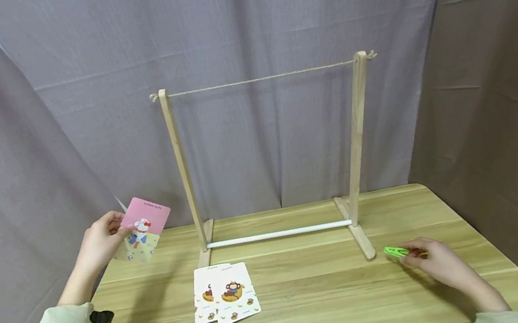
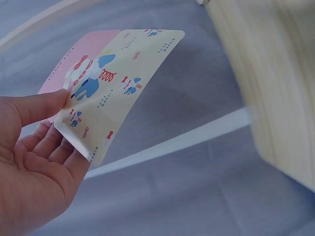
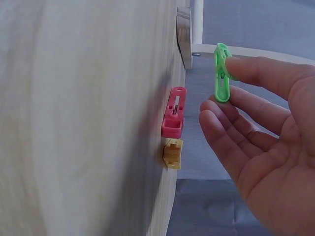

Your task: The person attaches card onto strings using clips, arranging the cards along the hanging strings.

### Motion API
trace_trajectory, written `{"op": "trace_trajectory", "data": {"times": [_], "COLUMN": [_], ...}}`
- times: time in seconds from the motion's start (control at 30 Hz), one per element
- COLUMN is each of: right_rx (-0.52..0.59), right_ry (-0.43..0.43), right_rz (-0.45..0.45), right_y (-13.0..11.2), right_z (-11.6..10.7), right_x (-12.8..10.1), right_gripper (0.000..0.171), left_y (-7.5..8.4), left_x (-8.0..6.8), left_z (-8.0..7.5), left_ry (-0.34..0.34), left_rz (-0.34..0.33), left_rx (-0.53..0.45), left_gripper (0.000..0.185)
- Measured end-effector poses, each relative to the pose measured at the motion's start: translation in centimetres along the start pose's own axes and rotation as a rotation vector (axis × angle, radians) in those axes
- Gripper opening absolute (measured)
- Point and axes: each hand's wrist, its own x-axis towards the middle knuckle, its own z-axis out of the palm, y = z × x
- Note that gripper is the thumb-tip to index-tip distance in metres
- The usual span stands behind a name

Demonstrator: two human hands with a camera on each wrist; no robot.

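The left hand [image 1: 101, 241] pinches a pink card [image 1: 143, 227] up in the air, left of the wooden rack [image 1: 270, 154]. The right hand [image 1: 434, 261] pinches a green clip [image 1: 395, 251] low over the table [image 1: 309, 309], by the rack's right foot. Two cards [image 1: 225, 299] lie on the table.

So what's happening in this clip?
A person sits at a wooden table. The left hand holds up a pink cartoon card; the right hand pinches a green clothespin. A wooden rack with a string across its top stands behind, nothing hung. Two more cards lie on the table.
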Motion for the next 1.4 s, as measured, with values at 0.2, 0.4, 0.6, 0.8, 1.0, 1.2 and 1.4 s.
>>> {"op": "trace_trajectory", "data": {"times": [0.2,0.4,0.6,0.8,1.0,1.2,1.4], "right_rx": [-0.012,-0.001,0.013,0.051,0.048,0.049,0.053], "right_ry": [0.018,0.010,0.018,0.050,0.078,0.103,0.155], "right_rz": [-0.010,-0.006,0.004,0.008,0.027,0.024,-0.005], "right_y": [0.2,0.2,0.3,0.3,0.1,0.1,0.0], "right_z": [0.1,0.2,0.1,-0.1,-0.3,-0.3,0.0], "right_x": [-0.1,0.0,-0.1,0.0,0.1,0.0,0.4], "right_gripper": [0.039,0.038,0.038,0.039,0.042,0.042,0.039], "left_y": [0.7,1.4,2.2,3.0,3.3,3.9,5.0], "left_x": [0.9,1.4,2.2,3.1,3.6,3.9,4.2], "left_z": [-1.9,-3.4,-5.0,-6.6,-7.2,-7.3,-7.3], "left_ry": [0.043,0.076,0.085,0.113,0.105,0.091,0.121], "left_rz": [0.041,0.050,0.025,0.028,0.013,-0.012,0.012], "left_rx": [0.028,0.030,0.011,-0.027,-0.148,-0.328,-0.387], "left_gripper": [0.027,0.031,0.035,0.033,0.034,0.030,0.027]}}
